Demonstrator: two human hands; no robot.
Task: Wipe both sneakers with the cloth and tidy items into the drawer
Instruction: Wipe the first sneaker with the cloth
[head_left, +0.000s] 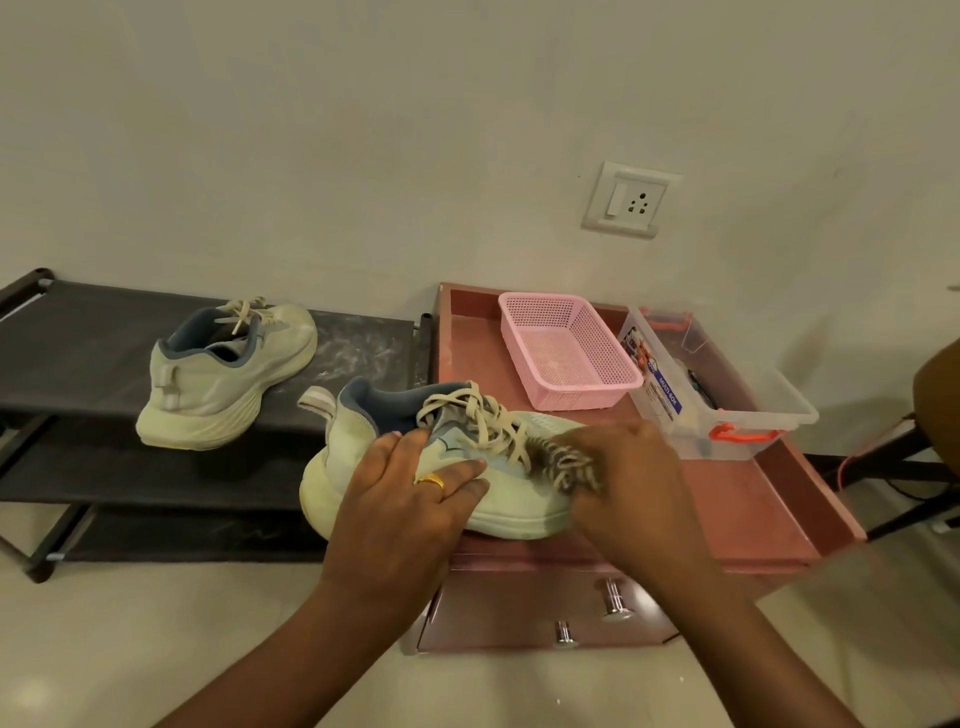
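Pink drawer unit (769, 525) by a white wall: cloth (566, 462) meets sneaker (509, 493).
The left hand (405, 499) lies on the sneaker's side, fingers (462, 475) straight and spread. The right hand (634, 483), blurred, grips the striped cloth just past those fingertips, at the laces. Beyond the fingers stand a basket (566, 348) and a box (727, 384); the second sneaker (223, 374) sits on a rack (78, 353), well left.

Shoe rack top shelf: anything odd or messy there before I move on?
Yes. The black shoe rack has whitish dusty smears on its top shelf, right of the sneaker standing there. Nothing looks spilled or broken; that sneaker stands upright.
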